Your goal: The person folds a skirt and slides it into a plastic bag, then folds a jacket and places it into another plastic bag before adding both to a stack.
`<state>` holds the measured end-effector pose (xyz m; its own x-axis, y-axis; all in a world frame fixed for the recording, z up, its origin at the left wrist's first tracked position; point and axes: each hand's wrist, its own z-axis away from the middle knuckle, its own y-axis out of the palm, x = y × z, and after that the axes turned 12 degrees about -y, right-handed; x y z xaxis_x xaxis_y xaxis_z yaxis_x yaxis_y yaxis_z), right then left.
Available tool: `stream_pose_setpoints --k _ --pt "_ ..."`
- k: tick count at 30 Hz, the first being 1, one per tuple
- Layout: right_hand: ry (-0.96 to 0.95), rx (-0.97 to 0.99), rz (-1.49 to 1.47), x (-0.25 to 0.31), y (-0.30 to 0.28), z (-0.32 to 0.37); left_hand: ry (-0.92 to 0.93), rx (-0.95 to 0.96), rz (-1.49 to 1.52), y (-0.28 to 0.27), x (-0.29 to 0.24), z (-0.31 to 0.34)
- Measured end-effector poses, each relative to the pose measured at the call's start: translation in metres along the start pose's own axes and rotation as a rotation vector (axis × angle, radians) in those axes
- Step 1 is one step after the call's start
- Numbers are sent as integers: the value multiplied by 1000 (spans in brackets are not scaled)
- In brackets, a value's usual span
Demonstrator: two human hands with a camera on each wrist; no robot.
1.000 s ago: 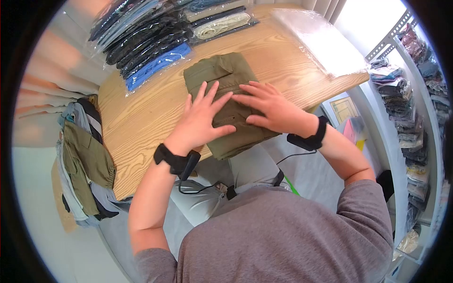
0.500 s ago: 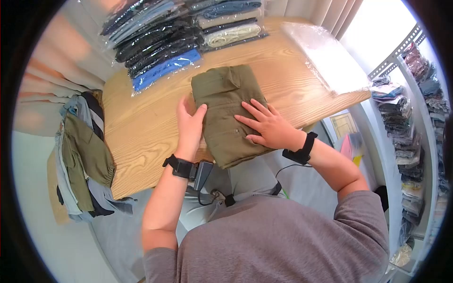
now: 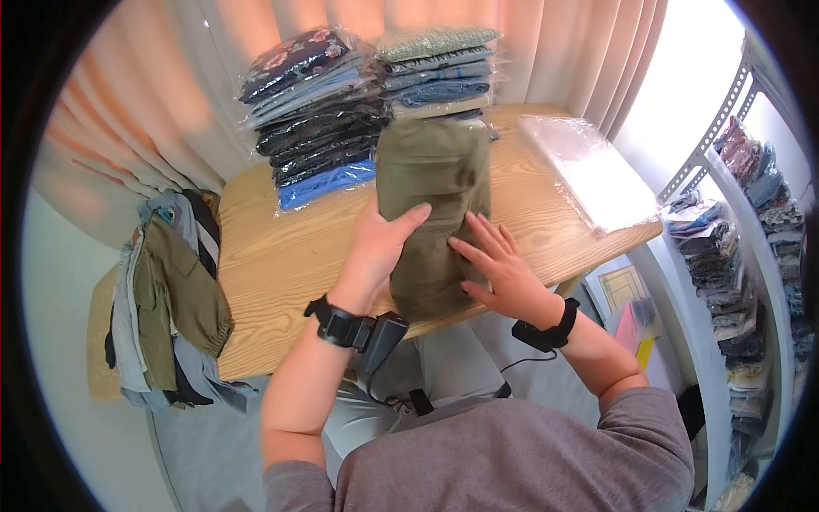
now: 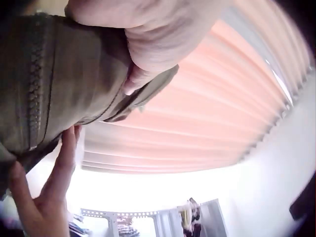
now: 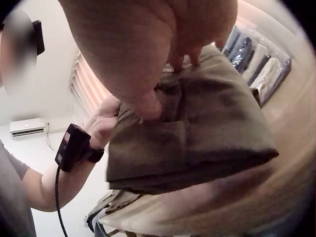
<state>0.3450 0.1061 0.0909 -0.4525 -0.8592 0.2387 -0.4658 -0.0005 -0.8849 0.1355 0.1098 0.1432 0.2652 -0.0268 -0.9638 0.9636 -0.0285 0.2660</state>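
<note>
A folded olive-green garment [image 3: 435, 196] is held up over the near part of the table, slightly blurred in the head view. On its left edge, my left hand [image 3: 375, 247] grips it with the thumb on top and the other fingers hidden beneath. My right hand [image 3: 503, 269] lies on its right side, fingers spread and nearly straight against the cloth. A zip [image 4: 37, 84] runs along the fabric in the left wrist view. From the right wrist view, the folded layers of the garment [image 5: 197, 143] show tilted above the tabletop.
Bagged folded clothes [image 3: 320, 128] form two stacks at the back of the wooden table [image 3: 290, 264]. Clear plastic bags [image 3: 593, 175] lie at the right. Loose clothes [image 3: 175, 290] hang over the left edge. Shelves of bagged clothes [image 3: 725, 256] stand on the right.
The left hand went from lying flat on the garment to its left edge and now grips it. The garment has risen off the table; the right hand stays on it. The head view has tilted upward.
</note>
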Motion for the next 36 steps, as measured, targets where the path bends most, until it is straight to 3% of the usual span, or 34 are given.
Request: stream_pose_setpoints --k 1,3,4,6,7,8,10,11,12,13,14,16,18,20,24,26,31,33,34,36 --pt "-46 -94 62 1 -4 -6 2 -1 -1 3 -18 9" --pt "-136 -243 192 -1 -11 -19 378 53 -525 2 -45 20" --pt "-137 -241 191 -10 -8 -25 377 51 -525 -6 -46 20" --pt "-204 -226 106 -30 6 -34 645 137 -952 -24 -47 18" --pt "-222 -210 193 -29 1 -32 696 199 -1160 -33 -51 17" --pt "-220 -205 185 -44 15 -26 687 198 -1158 -42 -46 20" --pt "-245 -182 -362 -88 60 -7 700 253 -1576 -64 -16 26" --pt "-240 -175 -370 -97 62 2 625 301 -1615 -82 8 25" --pt "-43 -57 -418 -105 62 10 616 303 -1611 -94 27 31" --pt "153 60 -460 -108 60 11 336 319 -1479 -101 39 37" --pt "154 64 -461 -110 60 11 68 329 -1332 -109 49 40" --pt "702 -158 -1201 -102 46 3 82 345 -1360 -107 42 45" --pt "771 -125 -1169 -98 39 -9 135 107 -1249 -95 47 51" --pt "896 -23 -1257 -99 38 -23 117 100 -1256 -86 62 53" --pt "708 104 -1458 -91 43 -59 126 78 -1421 -77 88 54" --pt "865 313 -1302 -68 27 -77 137 68 -1389 -74 87 55" --pt "864 296 -1391 -76 51 -77 163 30 -1362 -76 90 58" --pt "833 172 -1509 -76 56 -63 160 39 -1313 -78 95 61" --pt "835 167 -1509 -70 51 -55 187 -58 -1135 -82 102 62" --pt "707 -147 -1607 -61 37 -35 208 -138 -951 -90 110 69"
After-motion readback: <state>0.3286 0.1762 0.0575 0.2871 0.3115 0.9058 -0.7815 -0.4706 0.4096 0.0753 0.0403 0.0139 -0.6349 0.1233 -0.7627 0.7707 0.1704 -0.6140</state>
